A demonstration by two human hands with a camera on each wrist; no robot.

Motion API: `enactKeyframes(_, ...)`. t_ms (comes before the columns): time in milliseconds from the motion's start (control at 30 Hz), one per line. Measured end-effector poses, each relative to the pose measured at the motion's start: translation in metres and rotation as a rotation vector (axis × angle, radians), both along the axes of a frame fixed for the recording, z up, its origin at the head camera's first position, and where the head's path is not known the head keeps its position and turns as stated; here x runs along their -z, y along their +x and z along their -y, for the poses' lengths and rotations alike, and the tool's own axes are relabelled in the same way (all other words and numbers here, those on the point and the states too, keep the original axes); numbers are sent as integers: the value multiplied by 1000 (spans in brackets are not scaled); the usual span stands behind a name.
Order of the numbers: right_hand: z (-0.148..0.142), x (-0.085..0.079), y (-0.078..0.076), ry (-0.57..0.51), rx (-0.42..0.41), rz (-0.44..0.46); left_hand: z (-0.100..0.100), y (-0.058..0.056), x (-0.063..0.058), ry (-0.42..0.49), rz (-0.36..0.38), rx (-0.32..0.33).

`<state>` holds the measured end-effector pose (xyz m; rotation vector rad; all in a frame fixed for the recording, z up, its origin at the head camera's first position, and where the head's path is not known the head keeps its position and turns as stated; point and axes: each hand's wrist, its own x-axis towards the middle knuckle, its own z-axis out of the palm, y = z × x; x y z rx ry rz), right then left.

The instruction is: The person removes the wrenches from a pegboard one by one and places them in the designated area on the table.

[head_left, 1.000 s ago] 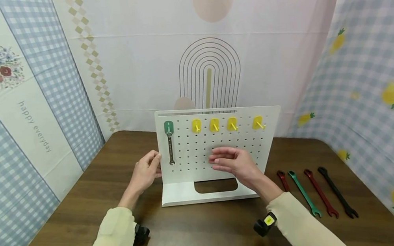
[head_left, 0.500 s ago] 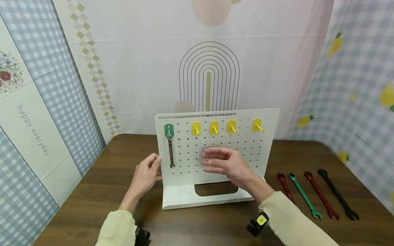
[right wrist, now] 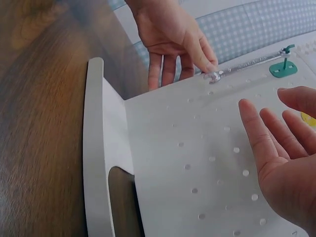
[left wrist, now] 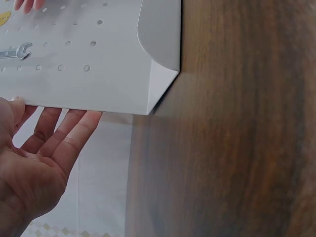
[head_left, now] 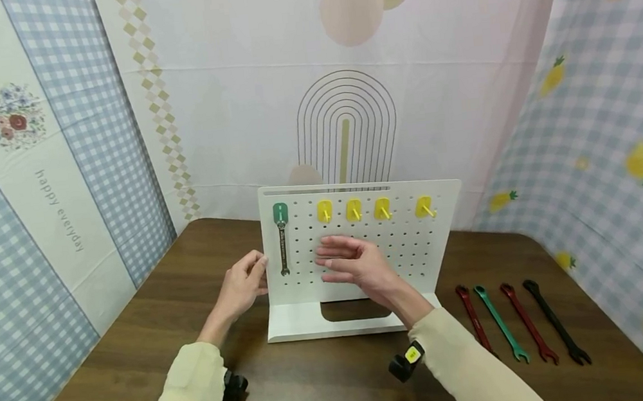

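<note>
A white pegboard [head_left: 358, 274] stands upright on its base. My left hand [head_left: 243, 284] holds its left edge, with the thumb at the front and the fingers [left wrist: 74, 136] reaching behind. Close in front of the board's middle is my right hand [head_left: 358, 268], fingers extended, thumb apart and nothing in the grasp. A silver wrench [head_left: 283, 249] hangs straight down from a green hook [head_left: 280, 213] near the left edge. In the right wrist view, the wrench's lower end lies close to my left thumb [right wrist: 200, 57].
Several yellow hooks [head_left: 354, 210] line the board's upper part. On the brown table [head_left: 316, 382], right of the board, lie a red wrench [head_left: 475, 318], a green wrench [head_left: 502, 324], another red wrench [head_left: 530, 324] and a black wrench [head_left: 557, 323]. Patterned cloth hangs behind and at both sides.
My right hand has moved left across the front of the pegboard. My left hand keeps hold of the edge, and the silver wrench stays on the green hook.
</note>
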<state>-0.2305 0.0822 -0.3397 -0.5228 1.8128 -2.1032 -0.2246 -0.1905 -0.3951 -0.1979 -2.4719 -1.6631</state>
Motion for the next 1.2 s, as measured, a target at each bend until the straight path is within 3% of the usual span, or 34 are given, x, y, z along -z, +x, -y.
enactKeyframes(567,29,-8,-7,14,-63,-8,1,-1,-1,-3,9,-7)
enactKeyframes(1200,44,-3,-13,27,-59,-31,-1,1,0,7,5,-10)
